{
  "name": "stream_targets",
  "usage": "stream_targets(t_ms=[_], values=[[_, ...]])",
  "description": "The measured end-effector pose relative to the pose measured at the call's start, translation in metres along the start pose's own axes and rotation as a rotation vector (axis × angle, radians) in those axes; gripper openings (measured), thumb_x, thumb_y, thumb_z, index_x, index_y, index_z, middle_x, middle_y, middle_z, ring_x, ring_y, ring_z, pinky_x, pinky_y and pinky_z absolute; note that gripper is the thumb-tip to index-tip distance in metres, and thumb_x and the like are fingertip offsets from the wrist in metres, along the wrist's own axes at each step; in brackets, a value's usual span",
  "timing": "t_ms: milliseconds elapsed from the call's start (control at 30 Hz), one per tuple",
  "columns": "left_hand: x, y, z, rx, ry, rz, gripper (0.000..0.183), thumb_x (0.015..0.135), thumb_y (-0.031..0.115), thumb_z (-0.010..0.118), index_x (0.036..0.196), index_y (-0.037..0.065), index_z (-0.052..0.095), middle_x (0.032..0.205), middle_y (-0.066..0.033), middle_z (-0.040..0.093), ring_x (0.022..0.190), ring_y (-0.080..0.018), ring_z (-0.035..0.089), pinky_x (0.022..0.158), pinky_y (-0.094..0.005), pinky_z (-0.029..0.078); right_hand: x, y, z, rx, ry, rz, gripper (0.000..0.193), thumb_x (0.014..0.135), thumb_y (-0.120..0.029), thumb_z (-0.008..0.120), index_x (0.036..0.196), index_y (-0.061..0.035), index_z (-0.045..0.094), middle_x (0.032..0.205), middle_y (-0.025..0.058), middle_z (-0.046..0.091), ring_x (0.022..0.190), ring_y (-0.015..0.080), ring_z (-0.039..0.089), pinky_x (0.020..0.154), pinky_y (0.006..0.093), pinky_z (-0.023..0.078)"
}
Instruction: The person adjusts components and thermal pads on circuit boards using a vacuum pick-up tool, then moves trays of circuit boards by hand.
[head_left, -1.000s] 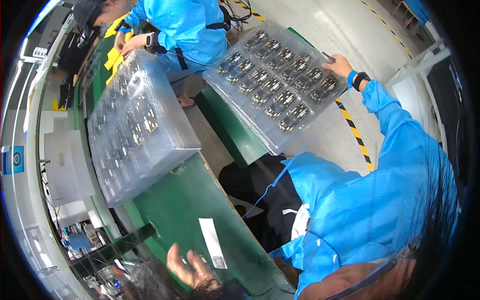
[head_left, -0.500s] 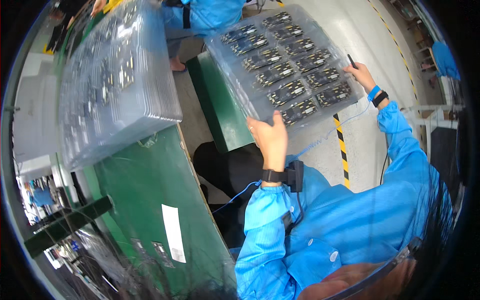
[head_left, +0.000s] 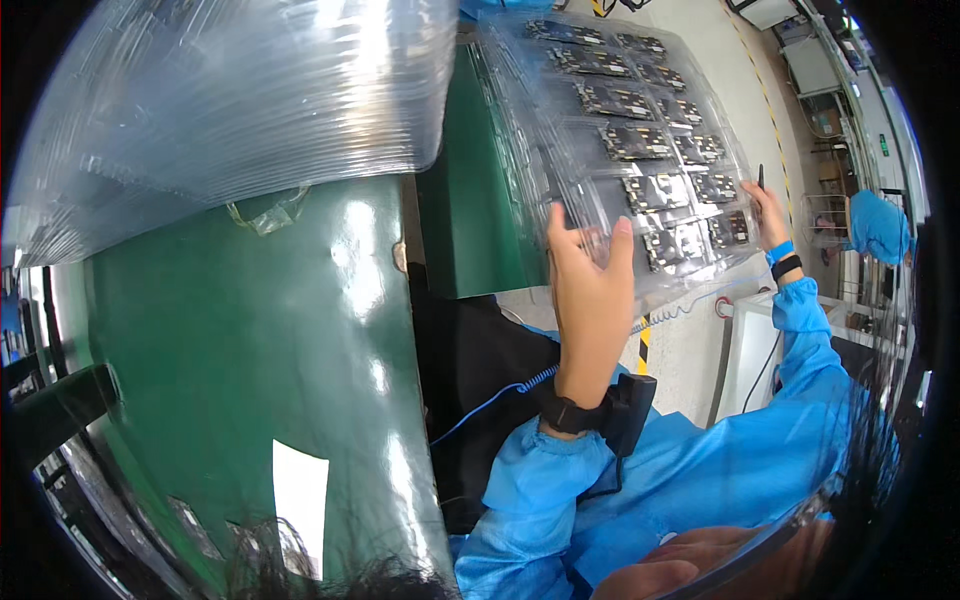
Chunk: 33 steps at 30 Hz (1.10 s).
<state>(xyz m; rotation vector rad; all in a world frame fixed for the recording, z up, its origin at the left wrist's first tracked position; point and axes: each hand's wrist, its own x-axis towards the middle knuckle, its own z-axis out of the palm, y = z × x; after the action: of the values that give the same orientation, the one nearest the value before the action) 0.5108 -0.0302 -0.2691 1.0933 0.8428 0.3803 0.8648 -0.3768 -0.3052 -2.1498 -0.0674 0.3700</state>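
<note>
Both of my hands hold a clear plastic tray, tilted, in front of me. Dark circuit boards sit in its pockets in two rows. My left hand grips the near left edge, its thumb over the tray and other fingers partly hidden by the plastic. At the right edge, my right hand pinches the rim. A thin black pen-like thing sticks up from that hand; its kind is unclear. More clear layers show along the tray's left side, and I cannot tell whether they are separate trays.
A tall stack of clear trays stands on the green table at left. White paper lies nearer. A lower green surface is beside the held tray. A blue coiled cord trails from my left wrist; striped tape marks the floor.
My view has swung, so the tray stack looks larger and closer. The held tray and both hands appear further right. My left hand's fingers are more spread along the edge.
</note>
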Motion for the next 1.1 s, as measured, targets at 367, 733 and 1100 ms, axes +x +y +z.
stream_targets(t_ms=[367,733,1100], values=[[0.026,-0.020,0.001,-0.291,-0.206,0.047,0.051,0.102,0.013,0.068,0.144,-0.002,0.042,0.142,-0.0174,0.055,0.115,-0.0189,0.060,0.095,-0.0303,0.052,0.004,-0.018,0.018,0.031,-0.103,0.095,0.045,0.101,-0.052,0.066,0.110,-0.0094,0.075,0.097,-0.0059,0.070,0.084,0.0055,0.057,0.074,0.0231,0.044],[0.035,-0.016,-0.018,-0.169,-0.289,0.007,0.057,0.100,0.001,0.064,0.150,-0.002,0.035,0.152,-0.0204,0.050,0.130,-0.0229,0.057,0.108,-0.0346,0.050,-0.013,0.023,0.023,0.089,0.053,0.069,0.037,0.101,-0.041,0.069,0.116,-0.0078,0.072,0.105,-0.0059,0.067,0.099,0.0067,0.060,0.091,0.0243,0.044],[-0.001,-0.007,0.011,-0.335,-0.134,-0.112,0.071,0.096,-0.005,0.065,0.155,0.003,0.026,0.158,-0.0281,0.040,0.131,-0.0459,0.058,0.105,-0.0566,0.054,0.011,-0.025,-0.003,0.113,-0.030,0.019,0.034,0.101,-0.039,0.070,0.118,-0.0093,0.064,0.102,-0.0078,0.058,0.091,0.0027,0.051,0.080,0.0214,0.038]])
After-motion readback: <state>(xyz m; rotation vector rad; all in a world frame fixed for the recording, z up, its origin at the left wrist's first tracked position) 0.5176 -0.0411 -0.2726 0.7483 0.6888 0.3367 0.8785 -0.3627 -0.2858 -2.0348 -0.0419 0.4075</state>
